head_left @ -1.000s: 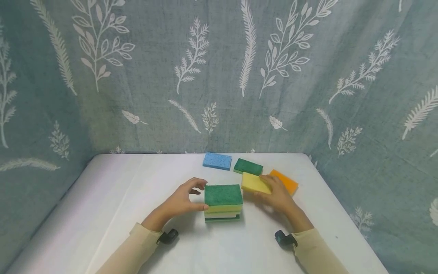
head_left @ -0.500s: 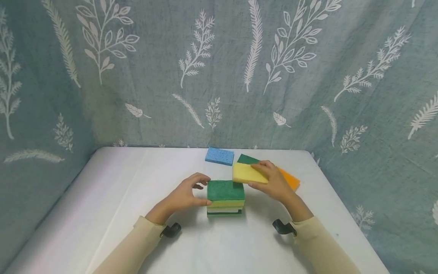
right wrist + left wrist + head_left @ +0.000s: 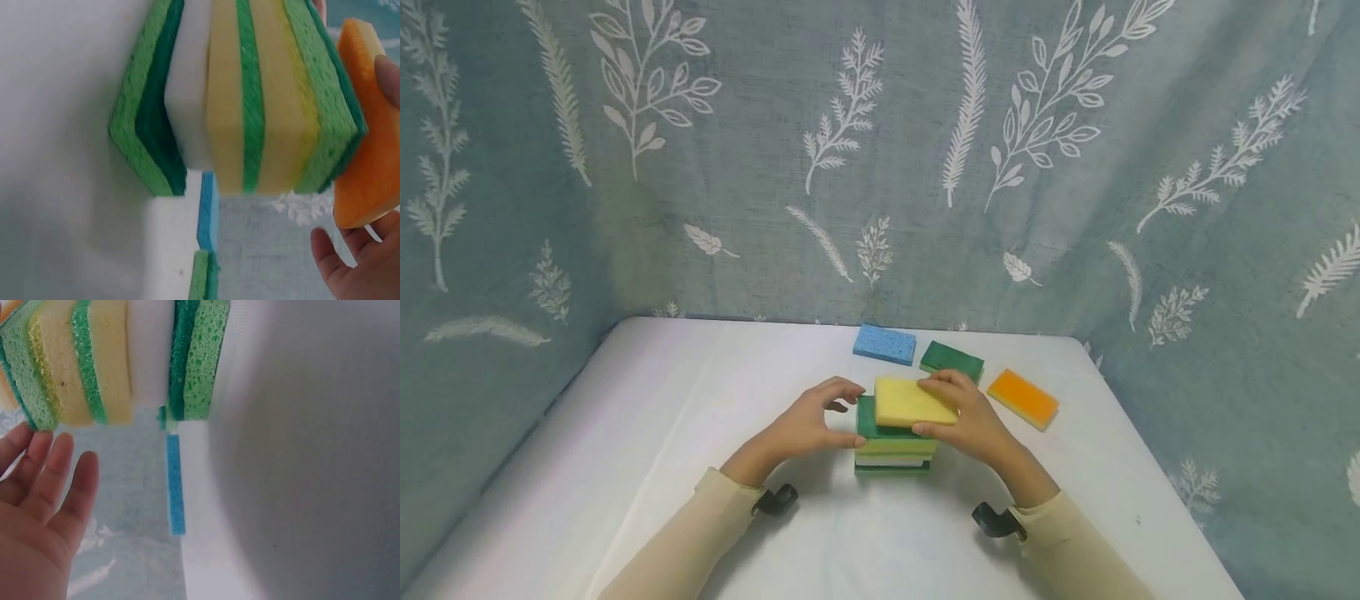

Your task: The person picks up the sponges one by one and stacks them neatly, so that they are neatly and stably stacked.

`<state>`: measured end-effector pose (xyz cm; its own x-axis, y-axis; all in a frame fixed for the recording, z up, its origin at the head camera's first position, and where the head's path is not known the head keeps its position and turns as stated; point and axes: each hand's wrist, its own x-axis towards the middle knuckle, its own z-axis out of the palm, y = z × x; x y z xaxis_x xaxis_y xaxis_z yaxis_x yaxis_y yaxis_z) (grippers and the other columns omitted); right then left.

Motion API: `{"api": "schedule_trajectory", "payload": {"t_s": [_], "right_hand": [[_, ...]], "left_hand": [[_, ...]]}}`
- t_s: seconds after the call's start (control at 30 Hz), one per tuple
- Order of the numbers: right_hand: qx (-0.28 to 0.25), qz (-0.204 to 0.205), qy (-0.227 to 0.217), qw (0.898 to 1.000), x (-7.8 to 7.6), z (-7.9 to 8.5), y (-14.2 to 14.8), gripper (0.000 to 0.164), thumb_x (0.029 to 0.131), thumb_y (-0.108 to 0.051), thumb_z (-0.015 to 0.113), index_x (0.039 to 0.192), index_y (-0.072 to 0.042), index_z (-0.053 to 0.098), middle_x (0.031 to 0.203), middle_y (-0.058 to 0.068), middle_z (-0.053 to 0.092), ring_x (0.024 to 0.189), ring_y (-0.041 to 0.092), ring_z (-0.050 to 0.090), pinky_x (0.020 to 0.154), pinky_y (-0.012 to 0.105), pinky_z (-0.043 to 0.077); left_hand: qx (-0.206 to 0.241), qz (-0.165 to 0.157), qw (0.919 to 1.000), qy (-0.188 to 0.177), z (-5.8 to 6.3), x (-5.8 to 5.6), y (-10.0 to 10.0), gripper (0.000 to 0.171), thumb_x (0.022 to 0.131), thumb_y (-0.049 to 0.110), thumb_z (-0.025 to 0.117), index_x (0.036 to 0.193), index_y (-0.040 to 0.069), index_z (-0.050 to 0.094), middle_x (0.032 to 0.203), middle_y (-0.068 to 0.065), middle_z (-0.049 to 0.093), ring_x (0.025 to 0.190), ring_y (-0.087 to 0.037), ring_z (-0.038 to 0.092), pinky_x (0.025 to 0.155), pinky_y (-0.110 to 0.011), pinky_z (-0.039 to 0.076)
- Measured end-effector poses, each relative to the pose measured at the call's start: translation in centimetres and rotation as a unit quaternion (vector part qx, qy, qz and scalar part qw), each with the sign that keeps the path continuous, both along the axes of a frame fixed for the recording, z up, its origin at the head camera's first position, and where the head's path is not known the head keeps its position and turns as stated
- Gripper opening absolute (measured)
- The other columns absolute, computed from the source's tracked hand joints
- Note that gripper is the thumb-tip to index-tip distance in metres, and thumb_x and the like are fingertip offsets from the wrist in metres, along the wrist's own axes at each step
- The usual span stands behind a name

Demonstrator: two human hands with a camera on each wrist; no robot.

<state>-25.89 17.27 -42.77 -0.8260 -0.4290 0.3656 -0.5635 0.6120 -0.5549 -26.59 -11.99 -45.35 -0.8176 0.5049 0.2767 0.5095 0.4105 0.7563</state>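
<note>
A stack of several sponges [image 3: 895, 448] stands on the white table, a dark green scouring face on top. The right wrist view shows its layers: green sponges [image 3: 337, 119], yellow ones and a white block [image 3: 187, 100]. My right hand [image 3: 966, 415] pinches a sponge [image 3: 910, 402] by its right end, thumb on the near side and fingers on the far side, close over the stack's top. Its upper face is yellow; the underside is orange in the right wrist view. My left hand [image 3: 808, 423] curves beside the stack's left side, fingertips right at the top sponge's edge, fingers relaxed.
Behind the stack lie a blue sponge [image 3: 883, 344] and a green sponge [image 3: 951, 360]. An orange sponge [image 3: 1024, 398] lies to the right of my right hand. Patterned grey-green cloth [image 3: 880, 167] hangs behind the table [image 3: 880, 550] and along both sides.
My right hand has carried the yellow-topped sponge leftward, from in front of the green and orange sponges to over the stack. My left hand has stayed beside the stack.
</note>
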Motion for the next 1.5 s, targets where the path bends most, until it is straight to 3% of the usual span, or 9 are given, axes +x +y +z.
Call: {"api": "schedule_trajectory", "payload": {"t_s": [0.27, 0.6, 1.07, 1.3, 1.5], "right_hand": [[-0.007, 0.011, 0.016, 1.000, 0.4, -1.1, -0.8, 0.062, 0.077, -0.050, 0.079, 0.129, -0.019, 0.064, 0.130, -0.004, 0.049, 0.112, 0.018, 0.048, 0.093, 0.044, 0.046], [0.003, 0.037, 0.029, 0.999, -0.2, -0.5, -2.0, 0.062, 0.077, -0.050, 0.079, 0.128, -0.017, 0.064, 0.131, -0.001, 0.051, 0.115, 0.020, 0.048, 0.094, 0.045, 0.046], [0.002, 0.033, 0.011, 0.999, -0.6, -1.1, -2.1, 0.064, 0.077, -0.053, 0.078, 0.129, -0.020, 0.064, 0.131, -0.005, 0.049, 0.115, 0.016, 0.046, 0.096, 0.042, 0.045], [-0.005, 0.057, -0.009, 0.998, -0.8, -1.1, -1.6, 0.068, 0.076, -0.050, 0.080, 0.134, -0.020, 0.060, 0.137, -0.003, 0.047, 0.123, 0.021, 0.045, 0.100, 0.050, 0.042], [-0.025, 0.068, -0.014, 0.997, -0.9, -0.8, -0.6, 0.074, 0.074, -0.043, 0.084, 0.138, -0.019, 0.056, 0.142, 0.001, 0.045, 0.131, 0.027, 0.041, 0.102, 0.060, 0.037]], "left_hand": [[-0.015, 0.006, 0.9998, -0.011, -0.3, -0.2, 0.4, 0.074, 0.073, 0.046, 0.084, 0.134, 0.015, 0.055, 0.127, 0.008, 0.054, 0.114, -0.014, 0.053, 0.096, -0.038, 0.047], [-0.010, 0.019, 0.9995, -0.023, 0.1, -0.2, 0.0, 0.091, 0.071, 0.048, 0.084, 0.143, 0.008, 0.047, 0.121, 0.001, 0.057, 0.112, -0.027, 0.056, 0.096, -0.045, 0.047], [-0.009, 0.013, 0.9998, -0.016, 0.2, -0.4, -0.1, 0.085, 0.073, 0.047, 0.083, 0.142, 0.011, 0.049, 0.117, 0.003, 0.057, 0.113, -0.028, 0.055, 0.097, -0.046, 0.046], [-0.018, 0.013, 0.9997, -0.009, 0.1, -0.3, 0.0, 0.077, 0.073, 0.047, 0.082, 0.138, 0.016, 0.053, 0.119, 0.007, 0.057, 0.112, -0.026, 0.056, 0.097, -0.046, 0.046], [-0.019, 0.015, 0.9997, -0.004, 0.1, -0.5, 0.1, 0.076, 0.073, 0.047, 0.083, 0.137, 0.017, 0.054, 0.120, 0.010, 0.057, 0.110, -0.016, 0.054, 0.096, -0.042, 0.047]]}}
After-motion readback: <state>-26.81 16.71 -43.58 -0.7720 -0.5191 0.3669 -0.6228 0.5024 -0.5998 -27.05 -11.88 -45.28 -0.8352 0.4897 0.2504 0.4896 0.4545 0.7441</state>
